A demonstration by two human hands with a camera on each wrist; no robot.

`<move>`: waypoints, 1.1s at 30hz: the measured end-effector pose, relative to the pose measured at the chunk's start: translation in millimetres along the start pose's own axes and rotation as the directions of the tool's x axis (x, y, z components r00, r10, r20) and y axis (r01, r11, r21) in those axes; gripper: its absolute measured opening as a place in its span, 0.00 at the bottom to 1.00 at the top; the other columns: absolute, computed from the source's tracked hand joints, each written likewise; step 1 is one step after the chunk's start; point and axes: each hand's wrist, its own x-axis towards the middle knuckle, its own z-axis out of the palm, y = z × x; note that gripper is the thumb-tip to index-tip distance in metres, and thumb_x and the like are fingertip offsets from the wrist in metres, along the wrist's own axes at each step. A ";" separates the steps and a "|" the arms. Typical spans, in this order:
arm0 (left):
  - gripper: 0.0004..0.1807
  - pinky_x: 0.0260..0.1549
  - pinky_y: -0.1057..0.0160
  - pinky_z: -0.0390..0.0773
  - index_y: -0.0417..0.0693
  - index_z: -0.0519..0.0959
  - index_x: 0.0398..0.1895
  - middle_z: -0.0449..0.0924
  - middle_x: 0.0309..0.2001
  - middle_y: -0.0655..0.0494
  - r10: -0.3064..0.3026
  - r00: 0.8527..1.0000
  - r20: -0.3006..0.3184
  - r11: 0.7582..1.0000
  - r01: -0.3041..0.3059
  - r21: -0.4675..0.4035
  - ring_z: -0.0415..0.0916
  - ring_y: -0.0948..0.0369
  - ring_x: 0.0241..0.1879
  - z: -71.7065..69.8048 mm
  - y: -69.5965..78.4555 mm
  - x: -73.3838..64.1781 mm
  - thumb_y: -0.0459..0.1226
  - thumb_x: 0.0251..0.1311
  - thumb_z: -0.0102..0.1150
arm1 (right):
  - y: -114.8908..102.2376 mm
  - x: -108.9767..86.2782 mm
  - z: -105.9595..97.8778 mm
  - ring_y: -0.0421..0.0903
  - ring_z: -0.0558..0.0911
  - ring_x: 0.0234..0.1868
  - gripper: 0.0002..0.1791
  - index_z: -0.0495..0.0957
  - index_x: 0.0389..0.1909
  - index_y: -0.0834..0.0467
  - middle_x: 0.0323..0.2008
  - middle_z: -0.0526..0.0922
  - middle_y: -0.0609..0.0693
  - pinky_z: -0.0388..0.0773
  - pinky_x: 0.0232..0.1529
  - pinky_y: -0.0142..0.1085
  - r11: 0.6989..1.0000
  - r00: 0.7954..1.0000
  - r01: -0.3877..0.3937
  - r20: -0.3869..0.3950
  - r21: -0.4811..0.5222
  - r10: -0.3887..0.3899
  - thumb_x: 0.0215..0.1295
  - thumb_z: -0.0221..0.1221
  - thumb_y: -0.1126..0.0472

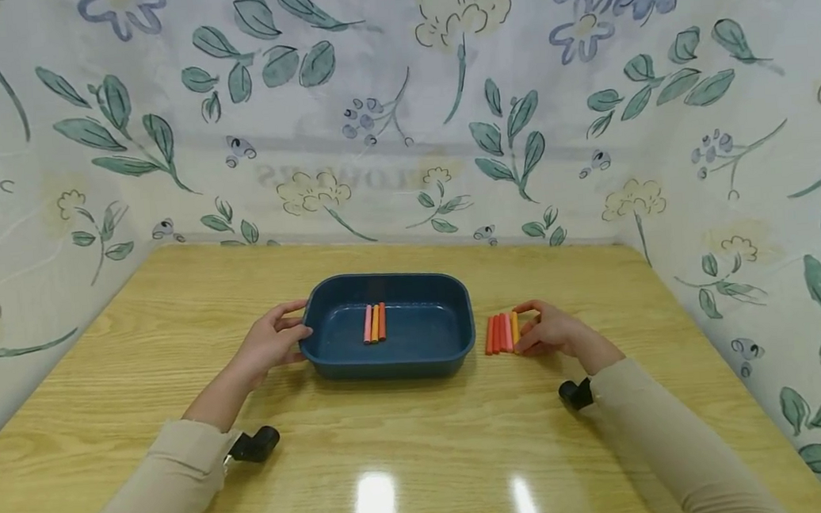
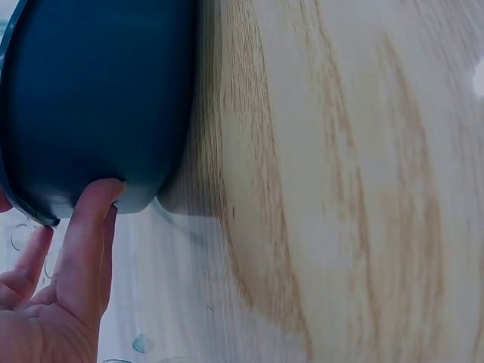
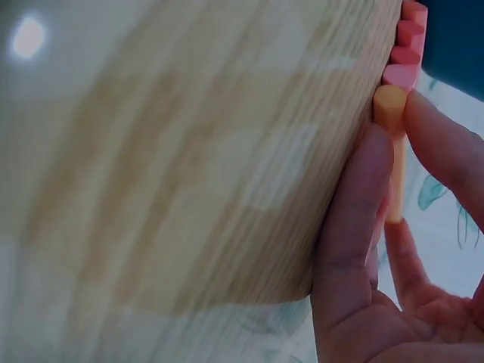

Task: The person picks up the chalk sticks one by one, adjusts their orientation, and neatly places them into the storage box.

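Note:
A dark blue rectangular tub stands on the table, and my left hand grips its left end at the rim. In the left wrist view, fingers press on the tub's outer wall. Three crayons, pink, yellow and orange, lie side by side inside it. Right of the tub, several red and pink crayons lie in a row on the table. My right hand pinches the yellow-orange crayon at the row's right end, beside the pink one.
The wooden table has a glossy top with light reflections near the front. A flower-printed cloth hangs behind the table and along both sides. Black devices sit at both wrists, below the beige sleeves.

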 end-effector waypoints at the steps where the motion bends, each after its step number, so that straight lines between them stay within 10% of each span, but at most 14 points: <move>1: 0.31 0.40 0.53 0.80 0.39 0.52 0.70 0.58 0.62 0.30 0.001 1.000 -0.001 1.000 -0.001 -0.001 0.72 0.44 0.51 0.2 -0.1 0.2 0.30 0.65 0.48 | 0.1 -0.1 0.0 0.44 0.77 0.27 0.39 0.53 0.64 0.65 0.35 0.70 0.56 0.82 0.34 0.37 1.000 1.000 0.008 -0.005 0.005 -0.008 0.52 0.61 0.78; 21: 0.31 0.39 0.52 0.80 0.38 0.52 0.70 0.57 0.61 0.29 0.008 1.000 -0.003 1.000 -0.009 -0.019 0.75 0.46 0.47 -0.1 -1.9 -1.1 0.29 0.65 0.47 | -5.2 -4.2 12.5 0.41 0.80 0.26 0.35 0.51 0.67 0.63 0.33 0.77 0.55 0.82 0.32 0.34 0.947 0.985 0.052 -0.172 0.317 0.004 0.61 0.55 0.73; 33: 0.31 0.39 0.53 0.80 0.39 0.52 0.70 0.57 0.62 0.30 -0.004 1.000 -0.011 1.000 0.004 -0.007 0.73 0.43 0.49 2.8 2.1 -2.9 0.30 0.65 0.47 | -34.8 -5.2 22.3 0.43 0.80 0.28 0.34 0.54 0.67 0.62 0.37 0.77 0.56 0.81 0.37 0.36 0.938 0.982 0.131 -0.168 0.321 -0.080 0.61 0.56 0.72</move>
